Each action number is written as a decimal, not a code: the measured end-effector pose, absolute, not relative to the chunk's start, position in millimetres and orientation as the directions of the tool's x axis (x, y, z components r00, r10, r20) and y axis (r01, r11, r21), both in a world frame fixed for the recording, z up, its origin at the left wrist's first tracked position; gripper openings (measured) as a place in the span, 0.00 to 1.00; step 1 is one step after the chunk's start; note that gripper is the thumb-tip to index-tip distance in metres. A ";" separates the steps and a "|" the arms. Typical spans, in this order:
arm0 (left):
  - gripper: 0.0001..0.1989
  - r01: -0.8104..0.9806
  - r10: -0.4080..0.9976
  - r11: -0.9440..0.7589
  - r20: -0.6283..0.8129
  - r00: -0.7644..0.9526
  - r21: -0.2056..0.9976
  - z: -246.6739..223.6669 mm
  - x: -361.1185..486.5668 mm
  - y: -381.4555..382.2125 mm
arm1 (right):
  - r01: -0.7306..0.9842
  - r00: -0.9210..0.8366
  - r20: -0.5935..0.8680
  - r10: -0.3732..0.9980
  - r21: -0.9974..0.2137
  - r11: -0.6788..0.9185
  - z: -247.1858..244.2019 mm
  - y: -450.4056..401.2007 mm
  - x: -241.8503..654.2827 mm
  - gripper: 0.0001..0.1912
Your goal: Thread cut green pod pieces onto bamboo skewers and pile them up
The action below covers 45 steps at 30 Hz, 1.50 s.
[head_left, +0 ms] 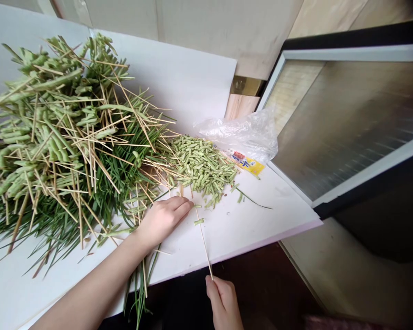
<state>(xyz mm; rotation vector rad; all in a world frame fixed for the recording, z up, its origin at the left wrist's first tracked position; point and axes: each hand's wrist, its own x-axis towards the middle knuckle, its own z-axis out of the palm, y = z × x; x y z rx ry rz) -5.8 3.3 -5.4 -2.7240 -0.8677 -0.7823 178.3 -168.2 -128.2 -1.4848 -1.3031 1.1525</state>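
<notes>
My right hand (223,302) is at the bottom of the view, just past the table's front edge, pinching the lower end of a thin wooden skewer (203,240). The skewer slants up across the white board (248,220), its far end close to the fingertips of my left hand (163,221). That hand lies on the board with its fingers together, and nothing shows in it. Beyond it is a heap of short green pieces (201,167). One loose green piece (198,221) lies beside the skewer. To the left, a large pile of skewers threaded with green pieces (51,123) lies tangled with long grass-like leaves (124,146).
A crumpled clear plastic bag (241,135) and a yellow printed packet (248,164) lie behind the heap. A glass panel in a white frame (344,128) stands to the right. The board's pink front edge (258,245) drops off to a dark floor (261,284).
</notes>
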 end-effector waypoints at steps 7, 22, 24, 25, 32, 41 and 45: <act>0.13 0.559 0.512 -0.826 0.516 0.687 0.074 -2.6 -4.5 1.7 | 0.256 0.035 -0.092 0.995 -0.962 -0.098 -130.1 -168.1 179.5 0.23; 0.15 0.087 0.873 -0.209 0.146 0.465 0.974 4.0 -0.2 10.1 | 0.242 0.081 0.010 0.997 -0.970 -0.010 -132.5 -168.1 174.6 0.23; 0.16 0.048 0.887 -0.129 0.093 0.453 0.990 3.6 -0.4 10.5 | 0.252 0.078 0.040 0.996 -0.968 0.019 -136.3 -167.8 173.9 0.24; 0.15 0.038 0.892 -0.094 0.068 0.447 0.995 3.8 -0.5 10.5 | 0.257 0.077 0.049 0.996 -0.966 0.028 -138.0 -167.9 173.7 0.24; 0.15 0.043 0.896 -0.022 0.001 0.445 0.999 6.4 -0.9 10.3 | 0.283 0.087 0.044 0.995 -0.959 0.018 -143.8 -169.9 172.8 0.24; 0.14 0.064 0.866 0.065 -0.088 0.491 0.996 3.8 8.9 1.4 | 0.270 0.110 -0.011 0.994 -0.962 -0.040 -139.0 -173.5 167.8 0.24; 0.15 0.089 0.855 0.078 -0.112 0.507 0.993 5.8 14.3 -3.3 | 0.263 0.146 -0.001 0.989 -0.964 -0.040 -135.5 -174.1 166.7 0.22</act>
